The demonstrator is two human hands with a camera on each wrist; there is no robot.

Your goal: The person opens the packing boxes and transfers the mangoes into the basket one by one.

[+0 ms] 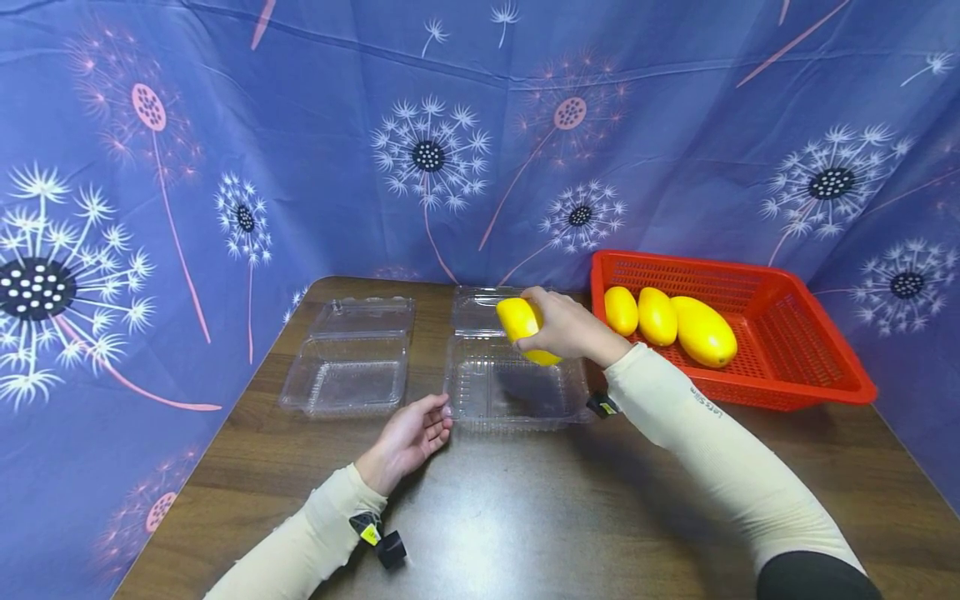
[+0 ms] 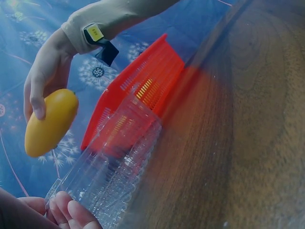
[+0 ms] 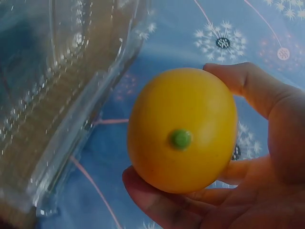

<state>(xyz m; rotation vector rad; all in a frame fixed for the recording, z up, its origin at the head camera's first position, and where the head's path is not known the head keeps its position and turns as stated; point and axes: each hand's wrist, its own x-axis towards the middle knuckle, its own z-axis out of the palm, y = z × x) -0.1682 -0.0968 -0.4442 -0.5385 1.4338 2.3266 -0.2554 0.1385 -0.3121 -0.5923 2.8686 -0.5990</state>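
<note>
My right hand [image 1: 564, 323] grips a yellow mango [image 1: 519, 321] in the air over the middle clear plastic container [image 1: 487, 414]. In the right wrist view the mango's green stem nub [image 3: 180, 139] faces the camera, with thumb and fingers around its sides. My left hand [image 1: 411, 437] is at that container's front left corner. The left wrist view has the container's edge between the thumb and the curled fingers [image 2: 62, 207], which pinch it. The container's lid [image 1: 476, 310] lies folded back behind it.
A second clear container [image 1: 356, 373] with its lid back stands to the left. At the right, a red plastic basket [image 1: 795, 379] holds three yellow mangoes [image 1: 703, 331] on its left side. A blue dandelion-print cloth [image 1: 480, 125] hangs behind the wooden table [image 1: 540, 508].
</note>
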